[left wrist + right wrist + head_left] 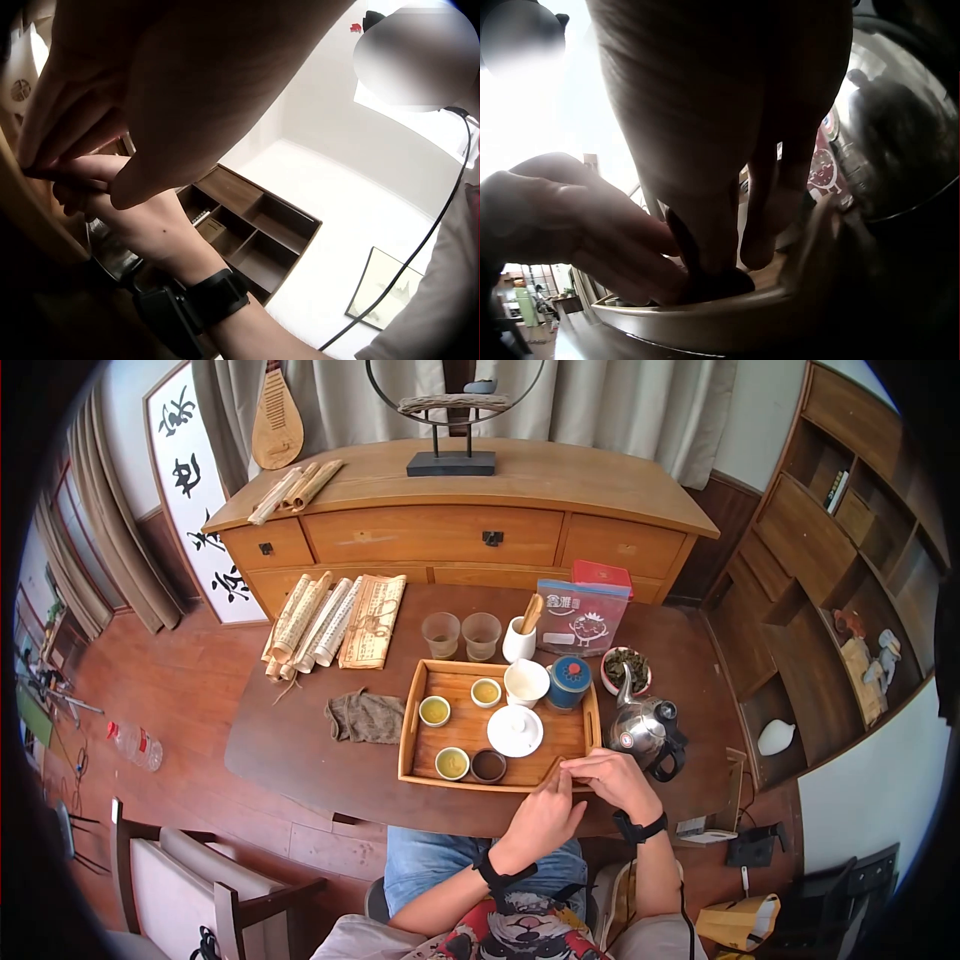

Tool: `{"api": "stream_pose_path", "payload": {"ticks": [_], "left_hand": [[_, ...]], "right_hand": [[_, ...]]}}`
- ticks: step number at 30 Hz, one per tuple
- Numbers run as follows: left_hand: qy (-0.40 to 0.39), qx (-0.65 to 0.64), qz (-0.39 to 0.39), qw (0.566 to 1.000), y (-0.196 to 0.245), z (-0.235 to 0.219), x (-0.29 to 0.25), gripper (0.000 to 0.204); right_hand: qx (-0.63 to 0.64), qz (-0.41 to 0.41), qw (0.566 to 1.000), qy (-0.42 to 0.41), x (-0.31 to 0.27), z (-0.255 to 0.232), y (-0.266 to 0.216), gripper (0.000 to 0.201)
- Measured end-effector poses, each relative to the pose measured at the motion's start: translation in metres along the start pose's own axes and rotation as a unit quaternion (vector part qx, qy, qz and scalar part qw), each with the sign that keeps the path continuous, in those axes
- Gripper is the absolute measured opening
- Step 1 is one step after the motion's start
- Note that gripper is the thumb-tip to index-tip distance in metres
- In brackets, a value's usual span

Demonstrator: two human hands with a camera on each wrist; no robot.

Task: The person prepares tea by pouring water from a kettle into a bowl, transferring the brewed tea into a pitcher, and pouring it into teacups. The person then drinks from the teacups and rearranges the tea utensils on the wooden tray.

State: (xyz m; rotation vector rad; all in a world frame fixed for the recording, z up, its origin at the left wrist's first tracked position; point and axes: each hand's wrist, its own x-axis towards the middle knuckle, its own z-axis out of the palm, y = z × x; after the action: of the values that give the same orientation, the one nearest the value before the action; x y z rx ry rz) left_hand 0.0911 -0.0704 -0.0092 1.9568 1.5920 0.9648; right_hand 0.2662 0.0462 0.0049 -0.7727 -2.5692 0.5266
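Observation:
My left hand (543,825) and right hand (618,780) meet over the near right corner of a wooden tray (410,745). Between their fingertips they pinch a small, thin dark-brown piece (75,180), mostly covered by the fingers; I cannot tell its kind. On the tray stand a lidded white gaiwan (515,731), a white pitcher (527,682) and a blue tea tin (569,682). Three small cups hold yellow-green tea, one of them a near-left cup (452,763). A dark cup (488,765) sits beside it.
A steel kettle (642,732) stands just right of the tray, close to my right hand. Behind it is a bowl of tea leaves (626,670). Two glasses (440,635) and a white tool holder (519,641) line the back. A brown cloth (364,717) and bamboo scrolls (310,622) lie left.

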Motion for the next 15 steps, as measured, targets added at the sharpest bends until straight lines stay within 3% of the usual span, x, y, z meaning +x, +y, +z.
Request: {"api": "stream_pose_path", "payload": {"ticks": [4,8,15], "left_hand": [[-0.037,-0.017,-0.006,0.999,0.009,0.007,0.006,0.065],[-0.007,-0.008,0.016,1.000,0.006,0.003,0.008,0.067],[0.020,0.007,0.025,0.999,-0.013,-0.008,0.029,0.079]], "right_hand": [[0.029,0.015,0.999,-0.009,-0.010,-0.010,0.013,0.033],[0.020,0.028,0.999,-0.006,-0.003,-0.013,0.004,0.036],[-0.060,-0.020,0.995,0.079,0.030,0.002,0.003,0.028]]}}
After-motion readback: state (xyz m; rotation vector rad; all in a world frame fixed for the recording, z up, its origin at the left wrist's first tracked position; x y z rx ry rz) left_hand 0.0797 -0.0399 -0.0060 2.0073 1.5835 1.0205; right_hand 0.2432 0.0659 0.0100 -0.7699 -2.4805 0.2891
